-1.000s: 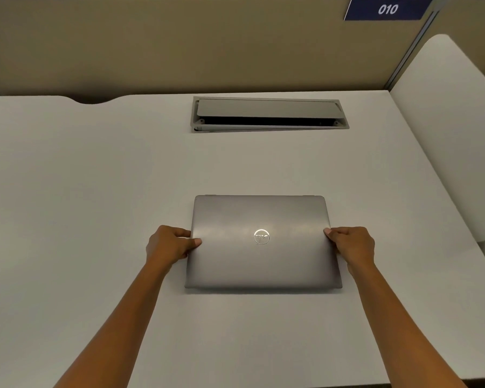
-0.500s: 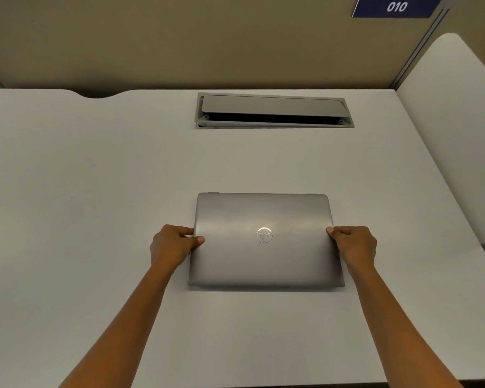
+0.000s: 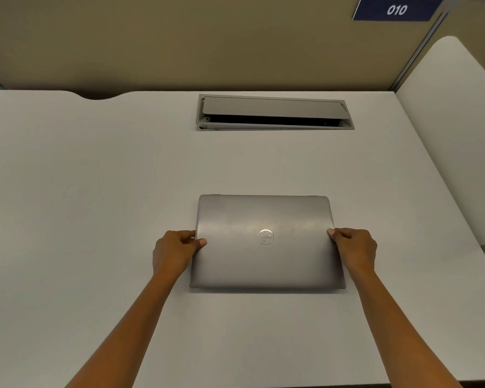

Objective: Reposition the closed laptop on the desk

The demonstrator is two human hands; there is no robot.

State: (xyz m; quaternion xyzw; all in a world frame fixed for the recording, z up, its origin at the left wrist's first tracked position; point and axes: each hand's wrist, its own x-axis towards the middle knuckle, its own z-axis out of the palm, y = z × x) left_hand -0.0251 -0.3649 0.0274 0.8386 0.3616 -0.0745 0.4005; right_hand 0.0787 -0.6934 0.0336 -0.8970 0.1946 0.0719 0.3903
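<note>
Gripping the closed laptop [image 3: 266,256] by its side edges, my left hand [image 3: 172,254] and right hand [image 3: 354,252] clamp it; it lies flat, matte silver with round logo, mid-desk [image 3: 81,205].

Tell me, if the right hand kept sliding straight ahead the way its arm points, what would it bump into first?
Probably nothing soon. The right hand holds the laptop by its right edge, and bare desk lies ahead. The cable box sits further back and mostly left of that line, though depth is hard to judge.
</note>
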